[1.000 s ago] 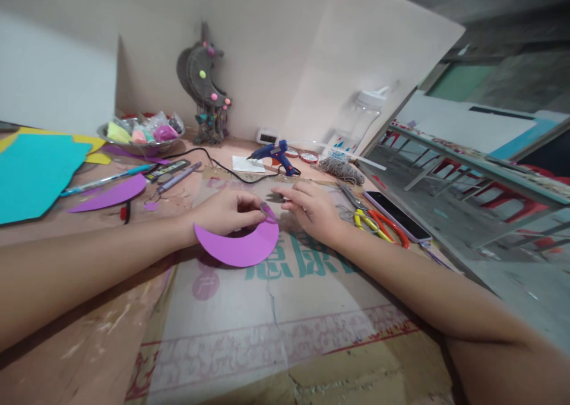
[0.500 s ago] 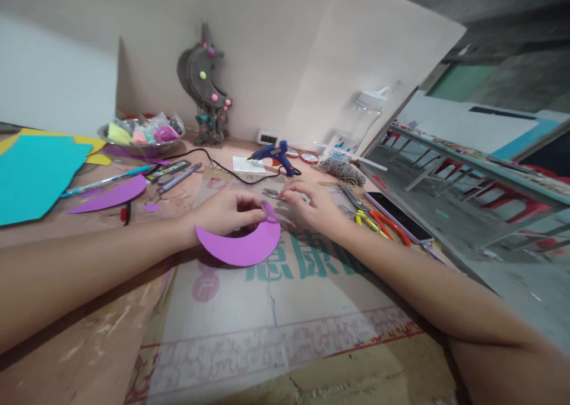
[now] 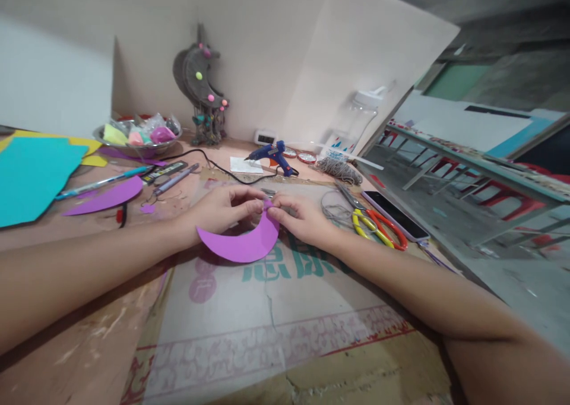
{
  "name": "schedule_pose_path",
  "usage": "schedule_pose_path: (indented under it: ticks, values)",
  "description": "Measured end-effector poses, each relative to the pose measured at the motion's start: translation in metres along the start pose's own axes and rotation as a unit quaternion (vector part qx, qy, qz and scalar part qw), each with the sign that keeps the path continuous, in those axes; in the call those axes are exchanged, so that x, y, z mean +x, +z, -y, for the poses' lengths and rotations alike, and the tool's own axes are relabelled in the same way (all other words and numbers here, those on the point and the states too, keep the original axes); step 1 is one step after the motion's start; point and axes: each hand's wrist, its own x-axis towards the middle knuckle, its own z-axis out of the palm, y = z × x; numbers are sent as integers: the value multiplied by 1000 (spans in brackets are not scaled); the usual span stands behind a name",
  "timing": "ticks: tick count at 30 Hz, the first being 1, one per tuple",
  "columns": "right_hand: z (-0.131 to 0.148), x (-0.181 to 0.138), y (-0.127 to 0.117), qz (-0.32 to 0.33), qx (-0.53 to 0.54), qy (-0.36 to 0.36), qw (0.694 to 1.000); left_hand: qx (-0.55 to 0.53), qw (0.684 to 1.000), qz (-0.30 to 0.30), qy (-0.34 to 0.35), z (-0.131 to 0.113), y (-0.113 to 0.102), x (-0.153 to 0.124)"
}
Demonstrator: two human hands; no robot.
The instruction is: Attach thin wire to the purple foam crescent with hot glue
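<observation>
A purple paper crescent (image 3: 243, 247) hangs over the printed cardboard sheet (image 3: 214, 322), its upper tip between my two hands. My left hand (image 3: 227, 209) pinches that tip with thumb and fingers. From the other side, my right hand (image 3: 300, 215) also closes on the tip, thumb in front. The fingertips nearly meet, so what lies right between them is hard to see. Just behind the fingers a small metal tip (image 3: 268, 192) shows, mostly hidden. Right of my right hand lie scissors (image 3: 374, 224) with yellow and orange handles, beside loose grey cord (image 3: 336, 209).
A blue glue gun (image 3: 274, 155) rests behind my hands near a white card (image 3: 246, 165). At the right are a phone (image 3: 396, 215) and a clear bottle (image 3: 354, 123). Leftward are pens, purple scraps, turquoise paper (image 3: 40, 179) and a metal bowl (image 3: 138, 149). A grey moon ornament (image 3: 198, 78) stands behind.
My right hand has moved left and closed on the crescent's upper tip, beside my left hand. Earlier it was apart, by the small metal tool. The view has shifted slightly.
</observation>
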Motion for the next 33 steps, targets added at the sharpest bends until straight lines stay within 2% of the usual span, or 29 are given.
schedule_pose_path:
  ticks: [8, 13, 16, 33]
  values:
    - [2, -2, 0, 31, -10, -5, 999, 66, 997, -21, 30, 0, -2, -3]
    - [4, -2, 0, 31, -13, -28, 999, 99, 993, 2, 70, 2, -3, -3]
    - [5, -1, 0, 33, -12, -42, 999, 124, 988, -7, 89, 1, -3, -2]
    - [10, -1, -2, 39, -32, -40, 998, 123, 992, -16, 32, -3, -2, -4]
